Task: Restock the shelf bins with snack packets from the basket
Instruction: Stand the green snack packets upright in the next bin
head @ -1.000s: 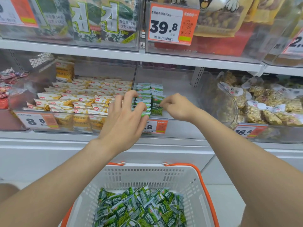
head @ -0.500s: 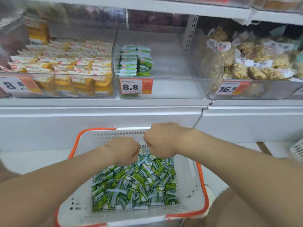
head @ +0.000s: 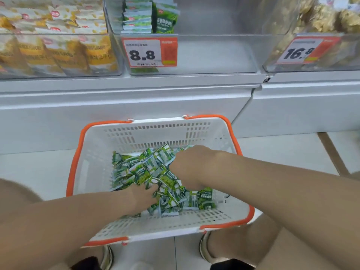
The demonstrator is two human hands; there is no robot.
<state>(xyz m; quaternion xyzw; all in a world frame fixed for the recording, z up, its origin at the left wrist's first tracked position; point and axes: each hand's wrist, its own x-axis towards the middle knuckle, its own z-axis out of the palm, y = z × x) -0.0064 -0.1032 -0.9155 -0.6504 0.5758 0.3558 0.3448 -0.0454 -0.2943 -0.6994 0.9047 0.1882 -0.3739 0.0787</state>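
The left hand (head: 143, 195) is inside the basket (head: 155, 131), near its front wall, with its fingers reaching into the pile of green snack packets (head: 140, 172). Blur and the packets hide the fingertips, so whether it grips anything cannot be told. The right hand (head: 188, 166) is just beside it, further back in the basket, knuckles up, fingers pushed down among the same packets. Its grip likewise cannot be told.

The basket is white with orange handles (head: 75, 162) and stands on the floor (head: 282, 152) in front of the shelf unit. The packets lie loose across its bottom.

Above, the middle bin (head: 214, 55) is clear plastic and carries an orange price label (head: 149, 52) reading 8.8. A short stack of shelved green packets (head: 138, 16) occupies its left end. The left bin (head: 58, 51) holds yellow packets. The right bin (head: 321, 20) holds pale brown snacks behind a label (head: 305, 49) reading 16.8.
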